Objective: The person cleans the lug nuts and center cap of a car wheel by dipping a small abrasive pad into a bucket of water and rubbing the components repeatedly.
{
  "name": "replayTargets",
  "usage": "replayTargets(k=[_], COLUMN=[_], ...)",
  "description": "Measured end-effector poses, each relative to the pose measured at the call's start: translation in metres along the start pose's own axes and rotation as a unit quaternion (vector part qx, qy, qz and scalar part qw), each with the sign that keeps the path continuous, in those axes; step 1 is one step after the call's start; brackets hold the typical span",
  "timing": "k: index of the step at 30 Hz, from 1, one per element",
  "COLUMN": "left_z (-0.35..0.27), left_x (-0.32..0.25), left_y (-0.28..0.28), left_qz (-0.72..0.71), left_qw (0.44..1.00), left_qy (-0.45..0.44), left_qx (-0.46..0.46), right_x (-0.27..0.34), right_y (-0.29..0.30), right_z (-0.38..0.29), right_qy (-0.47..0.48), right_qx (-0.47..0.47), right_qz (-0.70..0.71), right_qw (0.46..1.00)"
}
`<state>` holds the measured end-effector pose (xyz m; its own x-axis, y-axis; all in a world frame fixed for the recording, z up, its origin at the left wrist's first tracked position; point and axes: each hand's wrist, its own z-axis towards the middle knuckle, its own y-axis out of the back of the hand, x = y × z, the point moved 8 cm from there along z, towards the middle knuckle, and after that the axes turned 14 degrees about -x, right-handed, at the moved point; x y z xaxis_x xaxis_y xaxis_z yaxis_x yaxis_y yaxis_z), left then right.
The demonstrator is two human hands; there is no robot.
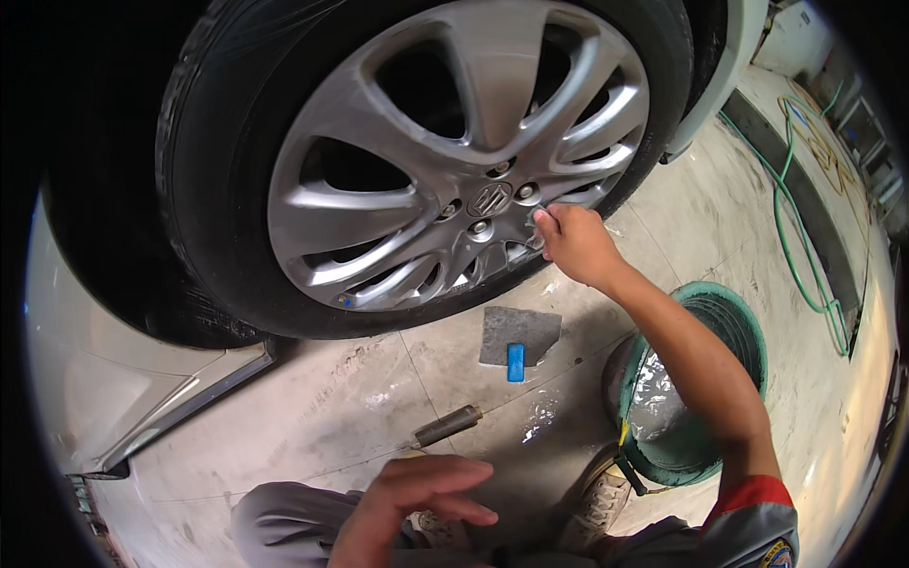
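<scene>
A car's alloy wheel (497, 78) with a black tyre (220, 177) fills the upper part of the view. At the rim's lower right spokes, my right hand (572, 238) grips a small, thin, translucent piece, its material unclear. My left hand (426, 490) hangs above my lap with its fingers apart and nothing in it. Below the tyre, a grey sheet (522, 330) lies on the floor with a small blue block (515, 363) on its lower edge. Nearer my feet lies a dark cylindrical object (449, 426).
A green bucket (758, 341) holding water stands to the right, partly behind my right forearm. A green hose (788, 234) runs over the floor at the far right. The car's pale body panel (128, 376) is at the left. Wet patches mark the tiled floor.
</scene>
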<state>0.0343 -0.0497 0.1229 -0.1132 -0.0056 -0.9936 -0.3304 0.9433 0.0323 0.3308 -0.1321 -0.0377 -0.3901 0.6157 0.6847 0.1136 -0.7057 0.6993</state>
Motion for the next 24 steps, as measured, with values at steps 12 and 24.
replayTargets(k=[12, 24], left_z=[-0.008, -0.012], left_x=[-0.007, -0.01], left_y=[-0.003, -0.008], left_qz=[0.083, 0.099], left_qw=[0.988, 0.989], left_qy=[-0.088, -0.084], left_qx=[0.091, 0.076], right_x=[0.021, 0.041], right_y=[0.004, 0.034], right_z=[0.005, -0.014], right_qy=[-0.047, 0.217], right_qx=[-0.093, -0.296], right_qz=[0.073, -0.069], right_qw=[0.992, 0.928])
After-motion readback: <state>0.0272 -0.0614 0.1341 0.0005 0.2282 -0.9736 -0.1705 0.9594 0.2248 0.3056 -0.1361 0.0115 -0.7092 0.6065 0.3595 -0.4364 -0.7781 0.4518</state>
